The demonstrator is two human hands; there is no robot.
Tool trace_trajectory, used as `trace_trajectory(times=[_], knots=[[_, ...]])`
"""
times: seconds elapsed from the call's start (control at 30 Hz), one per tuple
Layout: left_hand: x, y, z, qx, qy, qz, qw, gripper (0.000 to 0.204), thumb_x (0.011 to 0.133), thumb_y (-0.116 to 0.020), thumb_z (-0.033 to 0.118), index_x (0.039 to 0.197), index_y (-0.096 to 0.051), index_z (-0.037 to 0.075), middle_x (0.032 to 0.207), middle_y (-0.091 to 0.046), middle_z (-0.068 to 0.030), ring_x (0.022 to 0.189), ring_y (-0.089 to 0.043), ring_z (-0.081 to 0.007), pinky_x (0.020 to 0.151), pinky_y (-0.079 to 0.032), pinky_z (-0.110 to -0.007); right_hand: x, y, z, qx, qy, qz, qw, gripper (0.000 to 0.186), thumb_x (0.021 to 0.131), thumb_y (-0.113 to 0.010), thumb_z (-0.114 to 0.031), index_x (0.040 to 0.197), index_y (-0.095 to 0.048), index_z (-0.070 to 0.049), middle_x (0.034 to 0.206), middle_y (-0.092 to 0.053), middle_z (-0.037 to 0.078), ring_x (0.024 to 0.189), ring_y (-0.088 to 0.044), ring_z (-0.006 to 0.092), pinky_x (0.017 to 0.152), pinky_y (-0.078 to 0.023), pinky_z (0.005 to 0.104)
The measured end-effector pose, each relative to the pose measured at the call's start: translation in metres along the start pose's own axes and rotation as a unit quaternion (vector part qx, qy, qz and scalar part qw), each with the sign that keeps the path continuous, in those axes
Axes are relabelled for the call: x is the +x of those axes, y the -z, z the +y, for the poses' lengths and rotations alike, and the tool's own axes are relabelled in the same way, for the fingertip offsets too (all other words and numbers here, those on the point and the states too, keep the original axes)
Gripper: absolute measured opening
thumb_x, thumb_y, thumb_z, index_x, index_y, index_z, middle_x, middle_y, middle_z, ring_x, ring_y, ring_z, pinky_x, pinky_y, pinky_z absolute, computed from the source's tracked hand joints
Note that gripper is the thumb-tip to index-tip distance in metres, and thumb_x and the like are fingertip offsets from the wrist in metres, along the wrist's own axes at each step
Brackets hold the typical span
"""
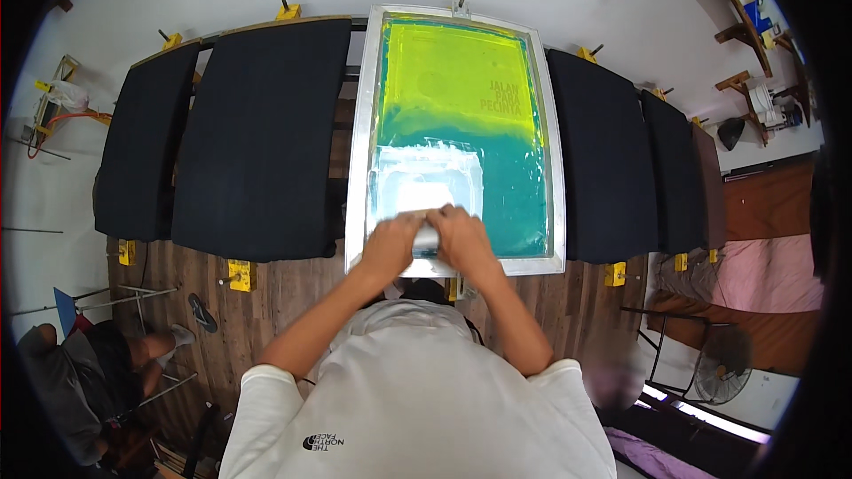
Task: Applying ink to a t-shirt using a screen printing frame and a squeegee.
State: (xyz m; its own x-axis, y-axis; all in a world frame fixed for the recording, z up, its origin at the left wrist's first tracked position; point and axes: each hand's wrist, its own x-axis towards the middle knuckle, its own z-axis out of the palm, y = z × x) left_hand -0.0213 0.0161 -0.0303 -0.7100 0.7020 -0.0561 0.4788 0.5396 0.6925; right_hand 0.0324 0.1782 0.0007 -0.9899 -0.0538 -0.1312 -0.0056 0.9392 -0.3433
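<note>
An aluminium-framed printing screen point(357, 137) lies in front of me, yellow-green point(444, 58) over its upper part, teal below, with faint lettering at upper right. A white, glossy patch of ink point(417, 168) covers part of the lower left. My left hand point(392, 244) and my right hand point(461, 239) are closed side by side on a pale squeegee point(426, 238), near the screen's bottom edge, over the white patch. Their fingers hide much of the squeegee.
Black fabric-covered boards point(257, 133) flank the screen on both sides, with yellow clamps point(240, 273) along their edges. A seated person point(93, 364) is at lower left, near a sandal point(202, 310). A standing fan point(723, 364) is at lower right, wall shelves point(741, 31) at upper right.
</note>
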Motion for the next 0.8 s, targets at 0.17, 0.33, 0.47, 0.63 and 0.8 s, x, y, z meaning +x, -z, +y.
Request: trace_trajectory(times=[0.17,0.33,0.47,0.63,0.8], knots=[[-0.013,0.008,0.022,-0.016,-0.012,-0.022,1.0,0.049,0.067,-0.057,-0.013,0.114,-0.064,-0.002,0.1,-0.067,-0.0247,0.094,-0.064,-0.042,0.088,-0.051,-0.047,-0.021,0.006,-0.004,0.011,-0.03,-0.018,0.999,0.038,0.066,-0.074,-0.003,0.103,-0.068,-0.01,0.094,-0.064,0.014,0.091,-0.064,0.0344,0.073,-0.054,0.0457],[0.054,0.024,0.003,-0.003,-0.05,0.006,0.999,0.042,0.068,-0.059,-0.01,0.108,-0.069,0.0,0.096,-0.068,-0.0248,0.093,-0.065,-0.0421,0.086,-0.051,-0.047,0.036,0.025,0.017,-0.006,-0.053,-0.001,0.999,0.026,0.073,-0.068,-0.004,0.099,-0.068,-0.009,0.096,-0.067,0.016,0.091,-0.067,0.0346,0.075,-0.056,0.0449],[0.065,0.015,-0.016,-0.002,-0.081,0.019,0.997,0.042,0.07,-0.058,-0.011,0.11,-0.068,-0.001,0.101,-0.068,-0.0244,0.094,-0.065,-0.0411,0.086,-0.052,-0.047,0.048,0.014,0.026,-0.016,-0.057,0.002,0.998,0.03,0.073,-0.068,-0.003,0.102,-0.066,-0.01,0.1,-0.066,0.014,0.095,-0.065,0.0348,0.075,-0.056,0.0454],[-0.002,-0.008,-0.003,0.058,-0.105,0.041,0.992,0.049,0.07,-0.059,-0.013,0.118,-0.062,-0.003,0.115,-0.063,-0.0228,0.089,-0.063,-0.0393,0.083,-0.051,-0.045,-0.011,-0.021,0.008,0.008,-0.038,0.052,0.998,0.048,0.065,-0.068,0.005,0.111,-0.063,-0.009,0.107,-0.063,0.011,0.101,-0.06,0.0341,0.079,-0.056,0.0439],[-0.029,0.004,0.018,0.038,-0.053,-0.028,0.997,0.061,0.065,-0.06,-0.013,0.124,-0.061,-0.001,0.119,-0.063,-0.0245,0.104,-0.062,-0.0418,0.095,-0.049,-0.047,-0.037,-0.006,-0.008,0.043,-0.066,-0.016,0.997,0.048,0.065,-0.07,0.001,0.112,-0.065,-0.01,0.108,-0.065,0.01,0.102,-0.06,0.0329,0.082,-0.055,0.0441]])
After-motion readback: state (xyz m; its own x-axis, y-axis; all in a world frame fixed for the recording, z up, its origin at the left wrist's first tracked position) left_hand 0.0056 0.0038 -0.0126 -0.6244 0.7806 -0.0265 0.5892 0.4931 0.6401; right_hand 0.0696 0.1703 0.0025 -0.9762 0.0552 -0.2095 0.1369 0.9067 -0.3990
